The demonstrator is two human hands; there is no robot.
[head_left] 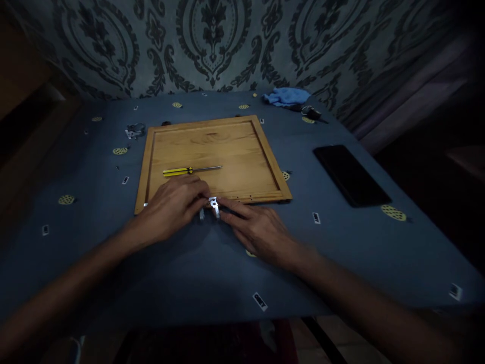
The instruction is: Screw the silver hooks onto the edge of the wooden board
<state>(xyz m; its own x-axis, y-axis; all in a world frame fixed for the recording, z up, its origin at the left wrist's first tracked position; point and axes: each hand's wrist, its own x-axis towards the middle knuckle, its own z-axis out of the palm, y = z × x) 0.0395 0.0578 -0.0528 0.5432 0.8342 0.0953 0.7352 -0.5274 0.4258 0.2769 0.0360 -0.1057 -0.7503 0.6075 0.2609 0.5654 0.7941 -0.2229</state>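
A small shiny metal hinge (214, 203) is at the near edge of a framed wooden panel (212, 146), which lies flat on the table. Its two curved arms hang over the edge toward me. From the left, my left hand (176, 202) pinches the hinge with thumb and fingers. My right hand (261, 230) grips it from the other side, index finger and thumb closed around its arm. Parts of the hinge are hidden behind the fingertips. A screwdriver (191, 171) with a yellow and black handle rests on the panel just beyond my left hand.
Loose metal hardware (135, 131) lies left of the panel. A black phone-like slab (350, 174) is at the right. A blue cloth (287, 96) and a dark object (314, 114) lie at the back, near the patterned curtain (212, 45). Patterned blue cloth (182, 288) covers the table.
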